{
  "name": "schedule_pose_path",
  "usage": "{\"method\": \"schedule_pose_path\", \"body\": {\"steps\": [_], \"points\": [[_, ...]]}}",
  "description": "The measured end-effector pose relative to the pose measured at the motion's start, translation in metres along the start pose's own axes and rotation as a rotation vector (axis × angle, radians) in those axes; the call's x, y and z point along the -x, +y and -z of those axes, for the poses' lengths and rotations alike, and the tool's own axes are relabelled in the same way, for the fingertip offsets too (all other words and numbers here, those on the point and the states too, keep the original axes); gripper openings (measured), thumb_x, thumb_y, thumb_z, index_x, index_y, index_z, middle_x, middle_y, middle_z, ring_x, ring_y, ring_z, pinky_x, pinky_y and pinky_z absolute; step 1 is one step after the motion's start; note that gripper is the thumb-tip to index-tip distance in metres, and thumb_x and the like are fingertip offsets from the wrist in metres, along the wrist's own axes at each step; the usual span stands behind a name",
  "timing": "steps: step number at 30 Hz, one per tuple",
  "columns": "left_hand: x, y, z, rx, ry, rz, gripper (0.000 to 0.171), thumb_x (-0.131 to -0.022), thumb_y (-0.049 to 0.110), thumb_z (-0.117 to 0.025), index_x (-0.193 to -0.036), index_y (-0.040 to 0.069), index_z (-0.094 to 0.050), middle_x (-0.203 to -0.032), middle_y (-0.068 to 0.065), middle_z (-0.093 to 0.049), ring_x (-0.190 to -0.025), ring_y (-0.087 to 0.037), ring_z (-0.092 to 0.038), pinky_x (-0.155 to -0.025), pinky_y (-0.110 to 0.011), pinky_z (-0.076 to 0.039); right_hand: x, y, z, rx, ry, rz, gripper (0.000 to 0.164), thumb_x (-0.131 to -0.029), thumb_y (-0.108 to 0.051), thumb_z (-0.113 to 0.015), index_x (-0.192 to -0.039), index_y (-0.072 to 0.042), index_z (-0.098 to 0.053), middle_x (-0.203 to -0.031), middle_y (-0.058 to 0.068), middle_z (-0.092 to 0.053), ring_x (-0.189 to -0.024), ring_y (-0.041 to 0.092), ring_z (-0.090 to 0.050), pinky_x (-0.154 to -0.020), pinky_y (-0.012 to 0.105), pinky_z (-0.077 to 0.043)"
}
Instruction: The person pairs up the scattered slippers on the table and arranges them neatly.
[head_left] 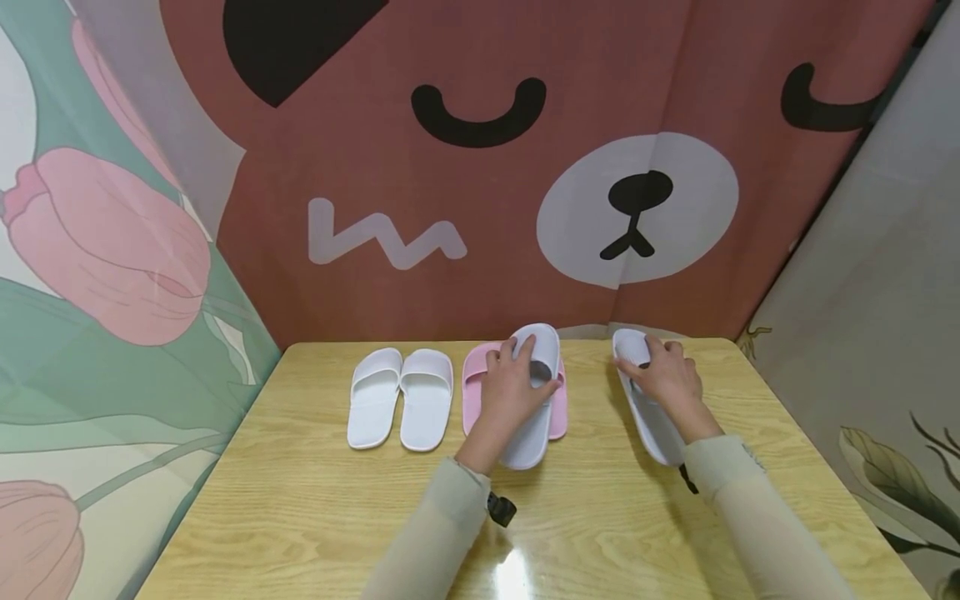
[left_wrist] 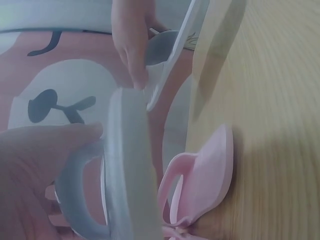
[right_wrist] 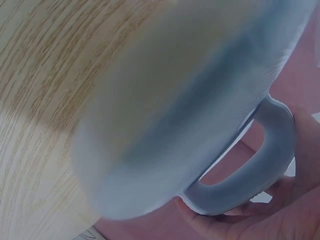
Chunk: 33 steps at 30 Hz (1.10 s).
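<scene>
My left hand grips a white slipper by its strap, fingers on one side and thumb on the other. This slipper hangs over a pair of pink slippers and hides much of them. In the left wrist view, a pink slipper lies on the wood below it. Farther right, my right hand holds a second white slipper by the strap. That one is tilted and raised from the table, its sole facing the camera in the right wrist view.
Another pair of white slippers stands side by side left of the pink ones. All are on a wood-grain table. A bear-print cloth hangs along its back edge, with printed cloths at both sides.
</scene>
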<state>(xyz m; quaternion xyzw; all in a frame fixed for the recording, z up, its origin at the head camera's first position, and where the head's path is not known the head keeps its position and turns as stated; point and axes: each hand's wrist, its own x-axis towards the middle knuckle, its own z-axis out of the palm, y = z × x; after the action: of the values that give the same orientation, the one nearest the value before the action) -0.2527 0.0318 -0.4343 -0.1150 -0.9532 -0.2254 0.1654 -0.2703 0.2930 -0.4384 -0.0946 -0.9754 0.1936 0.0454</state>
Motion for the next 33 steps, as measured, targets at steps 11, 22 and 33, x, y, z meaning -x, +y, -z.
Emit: {"method": "schedule_pose_path", "body": {"steps": [11, 22, 33], "points": [[-0.001, 0.012, -0.011, -0.020, 0.012, -0.010, 0.087, -0.069, 0.064, -0.068, -0.142, 0.027, -0.038, -0.140, -0.008, -0.041, -0.109, -0.028, -0.042, -0.076, -0.040, -0.045, 0.000, 0.003, 0.000, 0.003, 0.008, -0.001, 0.108, -0.071, -0.084, -0.040, -0.148, -0.010, -0.024, -0.137, 0.034, -0.027, -0.109, 0.057, -0.037, -0.074, 0.062, -0.039], [-0.003, 0.022, -0.020, -0.055, 0.006, -0.033, 0.087, -0.070, 0.066, -0.066, -0.142, 0.027, -0.037, -0.139, -0.007, -0.041, -0.114, -0.029, -0.040, -0.078, -0.043, -0.045, 0.001, 0.007, 0.000, -0.007, 0.000, -0.007, 0.110, -0.069, -0.085, -0.040, -0.148, -0.010, -0.023, -0.136, 0.034, -0.027, -0.108, 0.057, -0.037, -0.076, 0.063, -0.038], [-0.003, 0.030, -0.024, -0.084, 0.005, -0.034, 0.087, -0.070, 0.067, -0.065, -0.142, 0.028, -0.037, -0.138, -0.006, -0.041, -0.117, -0.030, -0.040, -0.078, -0.047, -0.046, 0.000, 0.009, 0.001, 0.000, -0.021, -0.024, 0.108, -0.071, -0.084, -0.040, -0.149, -0.011, -0.021, -0.138, 0.034, -0.025, -0.110, 0.057, -0.036, -0.077, 0.063, -0.038]]}}
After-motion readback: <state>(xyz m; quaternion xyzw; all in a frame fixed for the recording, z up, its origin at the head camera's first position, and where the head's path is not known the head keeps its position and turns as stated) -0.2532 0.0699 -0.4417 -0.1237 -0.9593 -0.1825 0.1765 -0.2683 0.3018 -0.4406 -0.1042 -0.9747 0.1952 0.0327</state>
